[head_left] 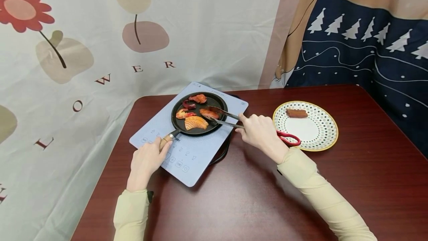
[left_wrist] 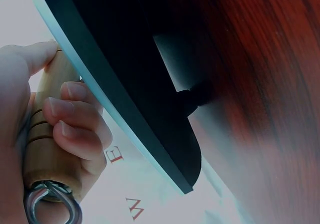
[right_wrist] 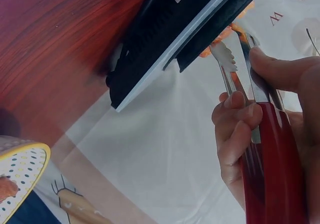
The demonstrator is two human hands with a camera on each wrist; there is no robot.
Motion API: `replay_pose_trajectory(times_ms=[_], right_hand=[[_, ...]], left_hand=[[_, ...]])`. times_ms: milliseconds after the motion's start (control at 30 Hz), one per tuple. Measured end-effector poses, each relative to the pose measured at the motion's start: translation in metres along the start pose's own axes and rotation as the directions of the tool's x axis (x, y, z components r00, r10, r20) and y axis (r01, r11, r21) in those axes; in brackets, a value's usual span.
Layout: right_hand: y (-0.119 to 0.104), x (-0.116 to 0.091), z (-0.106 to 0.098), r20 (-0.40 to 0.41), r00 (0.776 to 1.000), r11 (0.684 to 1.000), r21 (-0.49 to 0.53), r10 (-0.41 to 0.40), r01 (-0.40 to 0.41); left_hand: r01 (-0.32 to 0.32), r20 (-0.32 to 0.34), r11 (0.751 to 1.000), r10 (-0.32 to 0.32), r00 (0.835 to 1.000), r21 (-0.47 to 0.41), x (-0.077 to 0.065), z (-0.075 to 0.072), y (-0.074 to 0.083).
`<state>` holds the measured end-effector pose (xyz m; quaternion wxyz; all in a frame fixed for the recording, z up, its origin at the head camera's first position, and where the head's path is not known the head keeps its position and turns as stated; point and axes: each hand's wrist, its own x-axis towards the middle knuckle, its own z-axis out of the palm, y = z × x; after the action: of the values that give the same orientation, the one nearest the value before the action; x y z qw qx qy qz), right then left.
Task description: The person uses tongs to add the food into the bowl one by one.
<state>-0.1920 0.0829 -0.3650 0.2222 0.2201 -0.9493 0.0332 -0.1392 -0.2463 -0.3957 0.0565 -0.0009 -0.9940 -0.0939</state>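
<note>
In the head view a black frying pan (head_left: 217,100) sits on a pale blue cooktop (head_left: 204,151). My left hand (head_left: 146,164) grips its wooden handle (head_left: 165,141), fingers wrapped round it in the left wrist view. With my right hand (head_left: 259,131) I hold metal tongs (head_left: 230,124) with red handles (right_wrist: 280,169). Their tips reach into the pan's right side, at a browned piece of meat (head_left: 209,113). Around it lie an orange salmon slice (head_left: 195,122), a shrimp (head_left: 184,113), a dark red curled piece (head_left: 188,104) and a reddish drumstick-like piece (head_left: 198,98).
Right of the pan stands a white dotted plate (head_left: 305,133) with a yellow rim, bearing a brown piece of food (head_left: 296,113). A black cord (head_left: 223,155) runs beside the cooktop on the dark red table (head_left: 260,196). Printed curtains (head_left: 214,29) hang behind.
</note>
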Motion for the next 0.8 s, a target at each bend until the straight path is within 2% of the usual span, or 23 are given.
replay_pose_trajectory(times_ms=[267,467,800], right_hand=[[0.001,-0.001,-0.004,0.031,0.999,0.999,0.031,0.01,-0.011],[0.005,-0.005,-0.008,0.017,1.0,0.999,0.047,0.015,-0.016],[0.03,-0.016,-0.017,0.061,0.997,0.995,0.08,0.053,-0.058]], left_hand=[[-0.005,-0.002,1.0,0.005,1.0,0.01,0.0,-0.001,0.001],[-0.007,-0.008,1.0,0.007,1.0,0.013,-0.001,-0.001,0.001],[-0.006,-0.003,1.0,0.006,1.0,0.015,-0.001,-0.002,0.001]])
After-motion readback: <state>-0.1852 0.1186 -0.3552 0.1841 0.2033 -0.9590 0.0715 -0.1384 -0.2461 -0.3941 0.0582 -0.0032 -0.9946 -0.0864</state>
